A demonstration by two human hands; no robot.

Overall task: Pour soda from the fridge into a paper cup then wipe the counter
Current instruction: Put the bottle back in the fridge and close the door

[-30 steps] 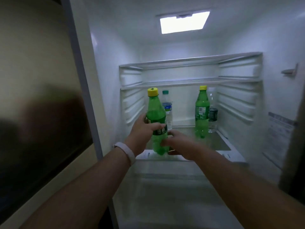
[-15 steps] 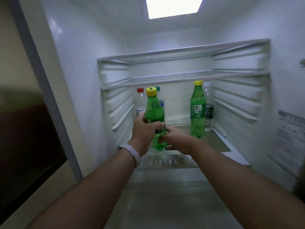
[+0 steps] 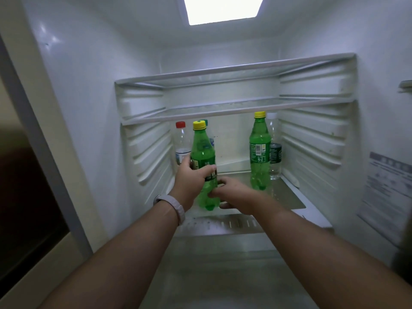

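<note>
We look into the open fridge [image 3: 89, 90], lit from above by a bright light panel [image 3: 223, 10]. Our left hand [image 3: 190, 181] holds the green soda bottle [image 3: 202, 150], with its fingers curled tight round the label band at mid-height. A pale wristband [image 3: 172, 207] sits on that wrist.

Our right hand [image 3: 236, 194] is low beside the same bottle. Its fingertips [image 3: 214, 194] lie against the lower green body and its thumb is down near the base. We cannot tell whether this hand truly clasps the bottle or only touches it.

The soda bottle has a yellow cap and is close to upright, at the front left of the bottom shelf [image 3: 289, 197]. We cannot tell whether its base rests on the shelf or is just clear of it.

Behind it on the left stands 1 clear bottle with a red cap [image 3: 181, 141], and a teal cap [image 3: 206, 122] peeks out just behind the yellow one. To the right, well apart from our hands, stands a second green bottle [image 3: 259, 152] with a yellow cap. A clear bottle with a dark label [image 3: 275, 152] is just behind it.

Above are 2 glass shelves [image 3: 223, 108], and a printed sticker [image 3: 388, 186] is on the right wall
</note>
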